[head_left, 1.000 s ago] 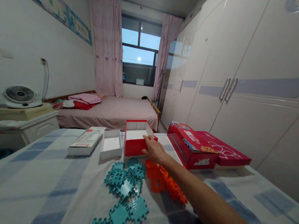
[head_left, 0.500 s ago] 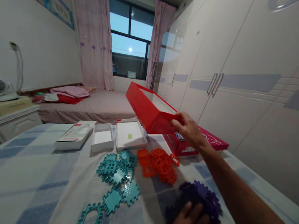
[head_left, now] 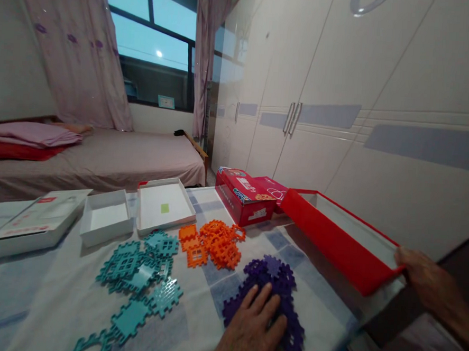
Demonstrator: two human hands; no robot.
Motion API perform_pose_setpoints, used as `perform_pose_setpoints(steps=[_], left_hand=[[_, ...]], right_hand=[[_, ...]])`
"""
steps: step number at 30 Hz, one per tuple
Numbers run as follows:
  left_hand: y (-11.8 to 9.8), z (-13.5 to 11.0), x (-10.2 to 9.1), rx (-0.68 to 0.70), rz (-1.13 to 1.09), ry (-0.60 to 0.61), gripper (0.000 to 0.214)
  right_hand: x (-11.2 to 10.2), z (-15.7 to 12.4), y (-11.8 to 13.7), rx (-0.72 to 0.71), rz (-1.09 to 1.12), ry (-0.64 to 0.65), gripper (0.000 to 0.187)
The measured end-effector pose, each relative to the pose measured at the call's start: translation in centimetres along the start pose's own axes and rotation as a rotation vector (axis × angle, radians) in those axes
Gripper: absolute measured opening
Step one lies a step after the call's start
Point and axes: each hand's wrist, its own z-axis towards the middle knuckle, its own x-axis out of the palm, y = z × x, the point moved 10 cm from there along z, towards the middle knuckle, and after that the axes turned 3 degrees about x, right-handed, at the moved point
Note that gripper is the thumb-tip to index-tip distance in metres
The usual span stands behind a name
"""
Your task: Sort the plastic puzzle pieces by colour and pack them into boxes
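My right hand (head_left: pixel 430 283) grips the near end of a long red box (head_left: pixel 333 245), its white inside facing up. The box is held tilted at the right edge of the bed-like surface. My left hand (head_left: pixel 253 325) lies with fingers spread on a heap of dark purple interlocking plastic pieces (head_left: pixel 290 311). Beyond it is a pile of orange interlocking pieces (head_left: pixel 218 243). Teal interlocking pieces (head_left: pixel 132 317) lie scattered to the left, some overlapping.
At the back stand a shallow white box lid (head_left: pixel 166 224), a small white open box (head_left: pixel 107 218) and a white printed box (head_left: pixel 33 221). A dark red printed box (head_left: pixel 245 194) sits behind the orange pile. White wardrobes (head_left: pixel 344 71) line the right side.
The red box has moved from above the back of the surface to the right edge, in my right hand. My view has turned right. My left hand stays on the purple pieces.
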Motion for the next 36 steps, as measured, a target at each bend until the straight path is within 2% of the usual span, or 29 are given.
perform_pose_setpoints(steps=[3, 5, 7, 9, 15, 19, 26, 32, 36], left_hand=[[0.0, -0.1, 0.1, 0.007, 0.004, 0.007, 0.031], [0.0, -0.2, 0.1, 0.003, 0.002, 0.007, 0.031], [0.0, -0.2, -0.1, -0.002, 0.002, -0.004, 0.030], [0.1, -0.1, -0.3, -0.002, 0.004, -0.021, 0.030], [0.1, -0.1, -0.6, 0.001, 0.015, -0.076, 0.027], [0.0, 0.0, -0.5, 0.002, 0.026, -0.076, 0.026], [0.1, -0.1, -0.5, 0.002, 0.021, -0.080, 0.027], [0.0, -0.3, 0.0, 0.014, 0.015, -0.047, 0.028], [0.1, -0.3, 0.2, -0.018, -0.059, 0.037, 0.033]], right_hand=[[2.6, -2.1, -5.2, 0.147, 0.124, 0.138, 0.027], [3.4, -3.1, -6.5, 0.201, 0.151, 0.158, 0.026], [3.8, -3.6, -6.7, 0.236, 0.167, 0.144, 0.028], [4.3, -3.7, -6.3, 0.249, 0.187, 0.140, 0.029], [5.9, -3.1, -3.9, 0.124, 0.179, 0.154, 0.023], [6.9, -2.9, -3.4, 0.161, 0.170, 0.196, 0.028], [7.4, -2.3, -3.0, 0.229, 0.148, 0.191, 0.037], [7.8, -1.3, -1.4, 0.196, 0.106, 0.160, 0.038], [7.3, -0.9, -0.2, 0.124, 0.036, 0.129, 0.037]])
